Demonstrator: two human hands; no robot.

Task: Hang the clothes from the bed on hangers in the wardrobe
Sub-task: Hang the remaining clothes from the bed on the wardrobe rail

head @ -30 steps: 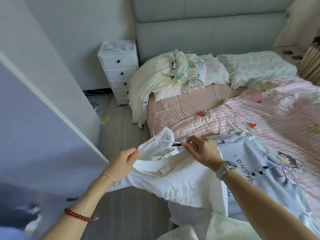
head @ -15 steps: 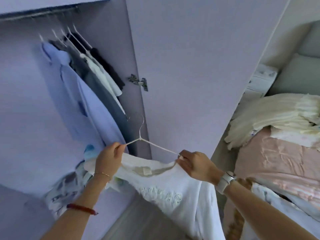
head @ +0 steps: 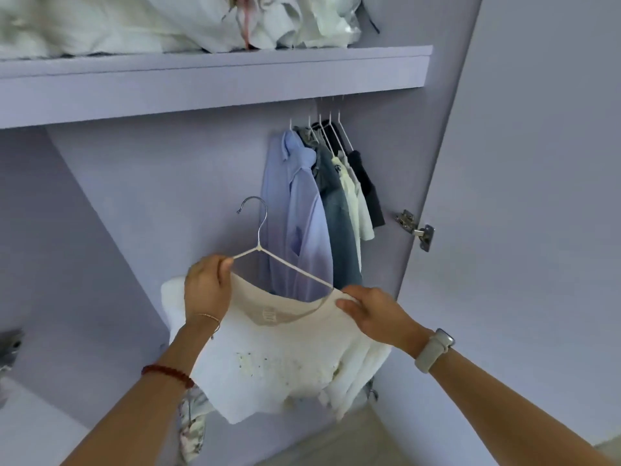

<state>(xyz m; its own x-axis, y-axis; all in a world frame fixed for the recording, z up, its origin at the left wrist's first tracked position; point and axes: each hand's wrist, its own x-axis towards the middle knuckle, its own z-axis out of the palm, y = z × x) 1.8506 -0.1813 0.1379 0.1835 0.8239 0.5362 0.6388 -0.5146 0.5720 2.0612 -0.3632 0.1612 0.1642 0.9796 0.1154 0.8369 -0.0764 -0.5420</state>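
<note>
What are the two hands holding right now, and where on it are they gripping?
Both hold a white top on a hanger. The left hand grips the hanger's left arm at the shoulder; the right hand pinches the right side of the neckline.

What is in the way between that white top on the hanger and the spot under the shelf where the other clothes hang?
Nothing visible. The white top on its thin white hanger is below and left of the hanging clothes, with bare lilac wardrobe back panel above it. The rail is hidden behind the lilac shelf.

1. One head-worn view looks forward and upward into the open wardrobe, close to it.
2. The shelf spans 12 o'clock; the hanging clothes sit near 1 o'clock.
3. Both forearms enter from 6 o'clock.
</note>
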